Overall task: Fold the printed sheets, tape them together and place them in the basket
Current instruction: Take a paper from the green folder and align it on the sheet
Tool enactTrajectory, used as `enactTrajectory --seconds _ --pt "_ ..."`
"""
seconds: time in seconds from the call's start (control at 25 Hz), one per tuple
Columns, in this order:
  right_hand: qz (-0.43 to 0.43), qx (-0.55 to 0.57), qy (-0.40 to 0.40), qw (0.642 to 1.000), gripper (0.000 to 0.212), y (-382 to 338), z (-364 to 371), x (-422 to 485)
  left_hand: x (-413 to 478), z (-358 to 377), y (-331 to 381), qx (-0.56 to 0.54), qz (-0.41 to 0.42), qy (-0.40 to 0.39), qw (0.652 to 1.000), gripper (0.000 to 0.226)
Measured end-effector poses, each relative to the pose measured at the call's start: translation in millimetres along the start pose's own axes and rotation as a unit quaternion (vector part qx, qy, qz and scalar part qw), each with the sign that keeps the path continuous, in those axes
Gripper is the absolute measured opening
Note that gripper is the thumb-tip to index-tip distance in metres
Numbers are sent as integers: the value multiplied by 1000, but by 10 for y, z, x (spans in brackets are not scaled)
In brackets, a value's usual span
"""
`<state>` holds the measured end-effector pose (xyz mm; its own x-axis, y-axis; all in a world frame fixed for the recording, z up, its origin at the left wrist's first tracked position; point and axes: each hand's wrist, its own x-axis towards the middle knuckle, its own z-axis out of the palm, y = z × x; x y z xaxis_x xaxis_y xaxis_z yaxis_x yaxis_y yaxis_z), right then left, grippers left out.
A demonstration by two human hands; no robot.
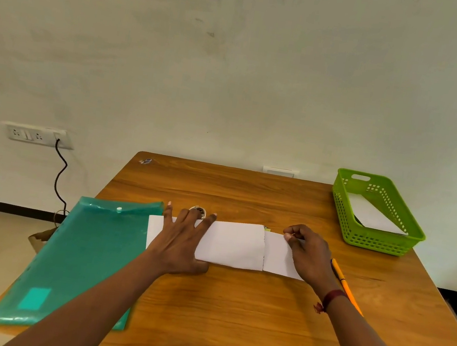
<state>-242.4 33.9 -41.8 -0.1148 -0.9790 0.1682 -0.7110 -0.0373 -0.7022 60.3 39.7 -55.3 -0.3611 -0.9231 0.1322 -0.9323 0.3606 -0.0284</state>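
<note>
Hands flattening thin folded white paper sheets [233,243] at mid-table, light, limp, quick to crease or tear
Left hand [181,240] lies spread and flat, grasping nothing, pinning the folded strip to the smooth wood-grain table [229,315]; right hand [309,251] curls with thumb and forefinger pinched at the paper's upper right edge, best held at edges or folds, since it slides on the glossy top. Alongside lie a translucent teal plastic snap folder [84,255] and an orange pencil [338,273]; farther right, a rigid green perforated plastic basket [374,239] already holds white paper
</note>
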Motion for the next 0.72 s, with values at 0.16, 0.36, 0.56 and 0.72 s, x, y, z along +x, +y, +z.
enactTrajectory --seconds 0.16,0.36,0.56,0.72 --pt "-25 38 -22 999 9 -40 102 0 30 -28 81 1 12 -4 1000 113" --pt "-60 92 78 991 19 -52 124 -9 68 -41 114 -11 12 1 1000 113" --pt "124 271 217 929 16 120 54 -98 79 -49 55 -41 -21 19 999 113" --pt "154 352 159 910 7 187 135 -286 106 -74 72 -48 -25 28 998 114"
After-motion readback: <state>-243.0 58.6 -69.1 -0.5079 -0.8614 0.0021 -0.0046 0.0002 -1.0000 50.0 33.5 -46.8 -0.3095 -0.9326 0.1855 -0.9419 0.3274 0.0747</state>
